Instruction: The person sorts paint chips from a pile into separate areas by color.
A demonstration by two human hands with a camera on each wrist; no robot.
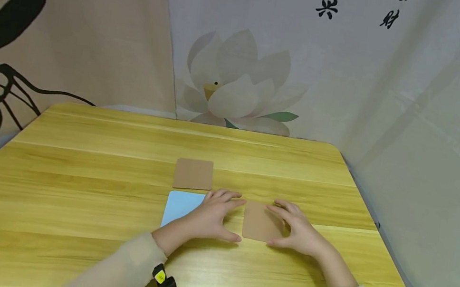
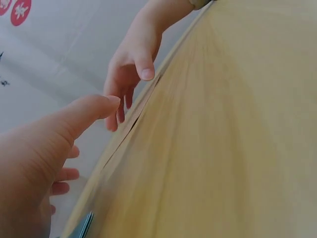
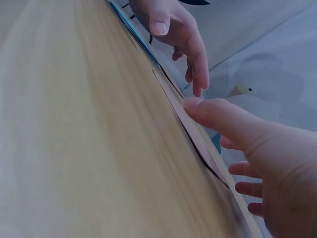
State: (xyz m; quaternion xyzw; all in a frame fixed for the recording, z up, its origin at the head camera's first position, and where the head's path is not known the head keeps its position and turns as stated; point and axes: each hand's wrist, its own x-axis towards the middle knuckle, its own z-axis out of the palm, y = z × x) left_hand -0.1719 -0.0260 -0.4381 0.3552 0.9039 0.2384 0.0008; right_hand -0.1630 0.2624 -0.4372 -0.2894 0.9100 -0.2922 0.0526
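Note:
A brown square card [image 1: 258, 222] with rounded corners lies flat on the table between my two hands. My left hand [image 1: 215, 216] is at its left side, thumb and fingers spread apart with nothing between them, and it covers part of a light blue square card [image 1: 179, 206]. At the right edge of the brown card is my right hand [image 1: 297, 229], its fingers loosely bent and overlapping the card in the head view. Both wrist views show the brown card [image 3: 190, 126] nearly edge-on, low on the table, with the thumbs above it.
A second brown square card [image 1: 193, 174] lies just beyond the blue one. The wooden table [image 1: 78, 182] ends at a hanging cloth [image 1: 349, 81] printed with a flower and characters. Black camera straps [image 1: 165, 283] sit on both sleeves.

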